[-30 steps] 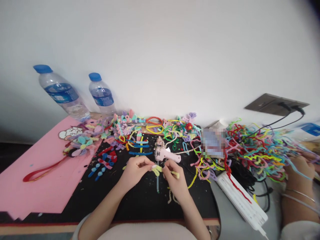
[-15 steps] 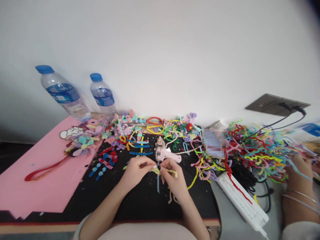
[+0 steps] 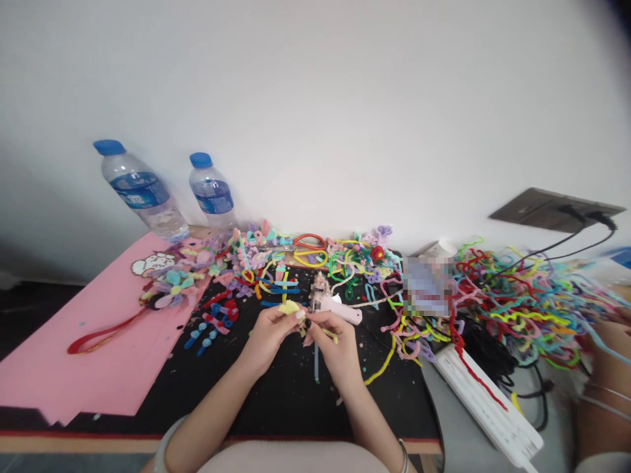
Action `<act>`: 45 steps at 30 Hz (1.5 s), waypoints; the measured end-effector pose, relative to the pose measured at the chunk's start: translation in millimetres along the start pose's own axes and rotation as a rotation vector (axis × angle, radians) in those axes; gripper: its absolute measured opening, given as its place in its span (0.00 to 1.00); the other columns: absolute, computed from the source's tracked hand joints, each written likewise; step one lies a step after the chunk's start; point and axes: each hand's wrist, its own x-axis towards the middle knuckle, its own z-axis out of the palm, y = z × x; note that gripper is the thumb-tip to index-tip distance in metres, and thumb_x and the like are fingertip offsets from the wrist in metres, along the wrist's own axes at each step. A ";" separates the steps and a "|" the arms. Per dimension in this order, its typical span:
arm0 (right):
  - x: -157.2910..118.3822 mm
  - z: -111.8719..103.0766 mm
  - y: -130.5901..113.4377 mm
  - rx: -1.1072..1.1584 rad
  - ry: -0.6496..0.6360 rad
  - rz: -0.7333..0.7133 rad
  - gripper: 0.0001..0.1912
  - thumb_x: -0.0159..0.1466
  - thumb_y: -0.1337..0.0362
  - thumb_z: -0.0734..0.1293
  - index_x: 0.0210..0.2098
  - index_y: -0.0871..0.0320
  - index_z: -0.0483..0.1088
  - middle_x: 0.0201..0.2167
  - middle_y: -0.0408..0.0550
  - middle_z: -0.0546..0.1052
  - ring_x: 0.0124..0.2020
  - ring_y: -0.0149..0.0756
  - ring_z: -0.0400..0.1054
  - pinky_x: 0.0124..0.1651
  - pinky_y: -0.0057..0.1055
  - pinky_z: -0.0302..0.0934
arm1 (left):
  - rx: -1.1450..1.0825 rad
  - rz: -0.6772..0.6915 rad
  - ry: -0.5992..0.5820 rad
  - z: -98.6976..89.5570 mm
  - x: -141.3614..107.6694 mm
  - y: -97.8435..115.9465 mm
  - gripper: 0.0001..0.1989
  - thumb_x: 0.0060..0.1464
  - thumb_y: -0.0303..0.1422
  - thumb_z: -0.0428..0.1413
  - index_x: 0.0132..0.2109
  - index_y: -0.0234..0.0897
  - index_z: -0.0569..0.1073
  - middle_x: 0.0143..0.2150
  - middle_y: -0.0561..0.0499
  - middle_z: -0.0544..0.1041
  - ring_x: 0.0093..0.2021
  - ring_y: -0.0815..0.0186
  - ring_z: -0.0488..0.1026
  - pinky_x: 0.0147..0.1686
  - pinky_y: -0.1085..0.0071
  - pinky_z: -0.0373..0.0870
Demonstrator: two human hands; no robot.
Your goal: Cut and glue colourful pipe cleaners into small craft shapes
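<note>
Over the black mat, my left hand pinches a pale yellow fuzzy piece between closed fingers. My right hand meets it fingertip to fingertip, its fingers closed on the same piece; a pale yellow end pokes out below them. Just behind the hands lies a pink glue gun with a crusted nozzle, and a clear stick shows beneath the right hand. Blue pipe-cleaner pieces lie behind the left hand.
Two water bottles stand at the back left, near pink sheets. Scissors lie among fuzzy pieces. At right are a pipe-cleaner heap, a white power strip, cables and another person's hand.
The yellow piece now sticks up above my left fingers, where before it lay low between the hands. The view has shifted slightly, moving the scene right.
</note>
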 end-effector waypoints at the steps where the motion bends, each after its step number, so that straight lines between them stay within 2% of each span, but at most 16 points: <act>1: 0.3 -1.4 -0.8 -0.020 -0.005 0.002 0.06 0.56 0.63 0.66 0.32 0.58 0.72 0.19 0.40 0.72 0.20 0.31 0.65 0.27 0.29 0.62 | -0.013 0.013 0.020 0.4 -0.2 1.5 0.12 0.45 0.38 0.65 0.33 0.33 0.79 0.30 0.52 0.76 0.31 0.69 0.72 0.35 0.73 0.70; 5: 0.5 -5.1 -2.6 -0.118 0.050 0.003 0.05 0.55 0.63 0.66 0.29 0.59 0.71 0.17 0.38 0.67 0.17 0.27 0.59 0.22 0.26 0.55 | -0.078 0.008 0.103 3.3 -0.6 5.9 0.12 0.43 0.38 0.66 0.31 0.32 0.78 0.29 0.51 0.76 0.31 0.70 0.72 0.33 0.75 0.71; 8: 0.0 -5.1 -1.6 -0.184 0.042 -0.013 0.08 0.57 0.61 0.66 0.26 0.60 0.69 0.16 0.38 0.65 0.17 0.27 0.56 0.22 0.25 0.52 | -0.113 -0.033 0.113 4.7 -0.1 6.0 0.13 0.42 0.38 0.67 0.32 0.31 0.79 0.27 0.51 0.76 0.29 0.70 0.73 0.32 0.75 0.72; 15: 1.7 -7.4 2.1 -0.314 -0.005 -0.081 0.10 0.59 0.60 0.65 0.26 0.61 0.70 0.21 0.42 0.70 0.23 0.30 0.60 0.27 0.26 0.55 | -0.116 -0.053 0.102 2.8 1.6 3.5 0.15 0.37 0.35 0.69 0.34 0.32 0.80 0.27 0.52 0.77 0.28 0.74 0.72 0.31 0.79 0.71; 17: 2.5 -9.0 1.2 -0.342 -0.013 -0.093 0.09 0.59 0.61 0.65 0.26 0.61 0.70 0.21 0.43 0.70 0.24 0.31 0.61 0.28 0.27 0.55 | -0.092 -0.059 0.100 3.5 1.3 4.0 0.15 0.38 0.37 0.68 0.32 0.31 0.79 0.26 0.52 0.76 0.27 0.74 0.72 0.30 0.78 0.71; 21: 3.6 -10.9 -0.4 -0.314 -0.009 -0.063 0.09 0.59 0.61 0.64 0.26 0.60 0.68 0.20 0.41 0.67 0.21 0.29 0.57 0.25 0.26 0.53 | 0.007 -0.052 0.104 4.6 1.0 3.9 0.17 0.42 0.41 0.66 0.25 0.29 0.76 0.21 0.52 0.73 0.22 0.74 0.69 0.26 0.78 0.69; 30: 6.3 -12.4 2.8 -0.370 -0.114 -0.089 0.11 0.61 0.61 0.63 0.25 0.59 0.66 0.23 0.43 0.68 0.24 0.31 0.59 0.28 0.28 0.54 | 0.090 -0.023 0.096 3.1 2.4 2.6 0.16 0.42 0.40 0.65 0.25 0.30 0.73 0.21 0.54 0.72 0.20 0.75 0.66 0.24 0.78 0.64; 36: 8.3 -20.5 5.5 -0.331 -0.157 0.014 0.13 0.60 0.58 0.64 0.24 0.58 0.64 0.18 0.37 0.60 0.20 0.27 0.51 0.23 0.25 0.46 | 0.230 0.023 0.073 0.0 3.2 5.0 0.18 0.43 0.40 0.64 0.20 0.30 0.70 0.16 0.55 0.69 0.17 0.75 0.62 0.20 0.77 0.58; 39: 10.8 -27.2 6.4 -0.297 -0.187 0.040 0.15 0.61 0.56 0.62 0.23 0.57 0.62 0.15 0.35 0.55 0.18 0.27 0.46 0.21 0.26 0.40 | 0.398 0.040 0.006 -2.1 2.6 5.7 0.17 0.47 0.40 0.61 0.21 0.31 0.70 0.16 0.55 0.68 0.17 0.74 0.62 0.19 0.76 0.55; 41: 13.0 -31.1 5.6 -0.287 -0.196 0.015 0.18 0.62 0.54 0.61 0.21 0.57 0.61 0.15 0.35 0.54 0.18 0.27 0.45 0.21 0.27 0.39 | 0.515 0.030 -0.086 -2.3 1.4 6.3 0.16 0.48 0.39 0.60 0.23 0.32 0.70 0.17 0.55 0.68 0.18 0.73 0.62 0.20 0.76 0.56; 45: 15.8 -35.0 1.1 -0.268 -0.264 -0.022 0.23 0.63 0.52 0.61 0.17 0.56 0.55 0.16 0.36 0.53 0.20 0.27 0.43 0.23 0.28 0.39 | 0.545 -0.047 -0.299 -1.3 -1.7 6.8 0.15 0.49 0.40 0.59 0.25 0.32 0.70 0.20 0.55 0.69 0.20 0.73 0.64 0.21 0.77 0.58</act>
